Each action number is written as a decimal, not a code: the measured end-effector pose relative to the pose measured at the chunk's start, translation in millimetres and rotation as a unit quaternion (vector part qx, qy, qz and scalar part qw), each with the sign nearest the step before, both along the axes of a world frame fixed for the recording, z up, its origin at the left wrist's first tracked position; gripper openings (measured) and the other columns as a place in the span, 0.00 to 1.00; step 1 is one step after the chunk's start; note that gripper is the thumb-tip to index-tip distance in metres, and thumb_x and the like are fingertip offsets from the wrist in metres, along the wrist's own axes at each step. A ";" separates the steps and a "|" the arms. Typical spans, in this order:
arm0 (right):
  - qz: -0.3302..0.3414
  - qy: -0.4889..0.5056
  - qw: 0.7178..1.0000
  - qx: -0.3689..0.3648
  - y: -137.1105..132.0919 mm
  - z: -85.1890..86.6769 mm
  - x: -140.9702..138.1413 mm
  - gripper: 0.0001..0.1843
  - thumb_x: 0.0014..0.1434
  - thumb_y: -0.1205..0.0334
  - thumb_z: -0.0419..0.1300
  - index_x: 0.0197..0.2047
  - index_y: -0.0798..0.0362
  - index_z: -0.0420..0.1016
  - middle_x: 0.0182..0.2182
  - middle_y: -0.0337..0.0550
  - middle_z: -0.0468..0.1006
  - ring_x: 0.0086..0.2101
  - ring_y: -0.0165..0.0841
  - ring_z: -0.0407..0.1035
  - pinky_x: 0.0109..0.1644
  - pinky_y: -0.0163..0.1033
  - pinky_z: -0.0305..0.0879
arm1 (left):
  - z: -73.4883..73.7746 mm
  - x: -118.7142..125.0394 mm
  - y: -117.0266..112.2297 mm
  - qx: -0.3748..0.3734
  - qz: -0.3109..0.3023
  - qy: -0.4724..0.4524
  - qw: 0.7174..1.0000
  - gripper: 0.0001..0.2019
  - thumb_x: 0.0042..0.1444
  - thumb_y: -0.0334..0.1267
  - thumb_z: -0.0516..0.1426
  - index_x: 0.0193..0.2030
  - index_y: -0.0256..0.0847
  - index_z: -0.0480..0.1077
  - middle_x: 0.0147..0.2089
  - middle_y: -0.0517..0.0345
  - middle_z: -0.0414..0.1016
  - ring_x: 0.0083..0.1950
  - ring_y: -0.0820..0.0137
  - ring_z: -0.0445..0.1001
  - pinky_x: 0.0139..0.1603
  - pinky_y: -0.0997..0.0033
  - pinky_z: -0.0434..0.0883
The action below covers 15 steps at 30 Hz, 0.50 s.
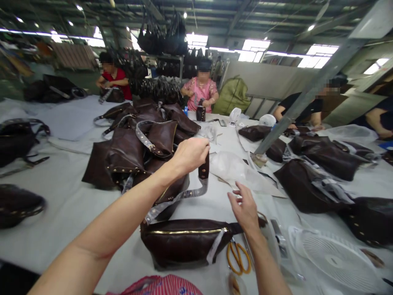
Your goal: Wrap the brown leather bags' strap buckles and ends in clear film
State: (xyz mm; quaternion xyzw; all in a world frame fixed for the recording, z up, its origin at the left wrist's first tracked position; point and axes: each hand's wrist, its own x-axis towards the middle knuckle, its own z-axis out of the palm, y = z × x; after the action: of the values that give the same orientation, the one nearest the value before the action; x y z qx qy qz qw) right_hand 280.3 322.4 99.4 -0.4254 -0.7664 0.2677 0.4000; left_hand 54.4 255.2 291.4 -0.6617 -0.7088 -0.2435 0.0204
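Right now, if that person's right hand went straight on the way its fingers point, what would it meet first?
Probably the crumpled translucent plastic sheet on the table, just beyond the fingertips of the open right hand. Depth is hard to judge here, so the hand may be higher above it than it looks.

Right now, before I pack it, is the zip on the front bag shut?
Shut, it seems: the gold zip on the dark brown leather bag runs as one closed line.

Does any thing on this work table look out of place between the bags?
Yes: a white plastic fan grille lies at the lower right of the work table, beside orange-handled scissors and dark brown leather bags. It looks odd because it is no part of a bag.
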 end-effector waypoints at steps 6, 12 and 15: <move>0.103 0.075 0.983 -0.131 -15.0 24.7 -88.0 0.36 0.51 0.42 0.61 0.57 0.56 0.67 0.52 0.57 0.72 0.49 0.47 0.68 0.41 0.47 0.70 | 46.8 18.4 1.4 0.061 -0.069 -0.020 0.996 0.12 0.63 0.34 0.48 0.35 0.34 0.71 0.35 0.52 0.76 0.42 0.64 0.76 0.47 0.61 0.69; 0.164 0.181 0.935 -0.258 13.1 61.3 -120.0 0.25 0.52 0.40 0.60 0.38 0.56 0.74 0.31 0.46 0.80 0.34 0.39 0.74 0.40 0.45 0.71 | 45.0 -16.9 3.1 0.106 -0.110 -0.185 0.971 0.12 0.64 0.40 0.47 0.42 0.35 0.68 0.42 0.55 0.75 0.46 0.67 0.73 0.50 0.64 0.68; 0.175 0.297 0.897 -0.275 30.6 87.8 -126.8 0.21 0.53 0.42 0.62 0.35 0.53 0.71 0.28 0.41 0.80 0.32 0.36 0.75 0.36 0.42 0.72 | 10.0 -49.0 -22.5 0.031 -0.089 -0.320 0.943 0.18 0.63 0.48 0.46 0.46 0.35 0.67 0.44 0.54 0.74 0.45 0.68 0.73 0.47 0.66 0.69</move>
State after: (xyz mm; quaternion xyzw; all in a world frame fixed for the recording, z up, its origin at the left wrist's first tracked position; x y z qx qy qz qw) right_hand 153.5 352.9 187.2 -0.2779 -0.5698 0.6478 0.4226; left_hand 5.4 232.8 301.4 -0.6085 -0.6080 -0.4653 -0.2088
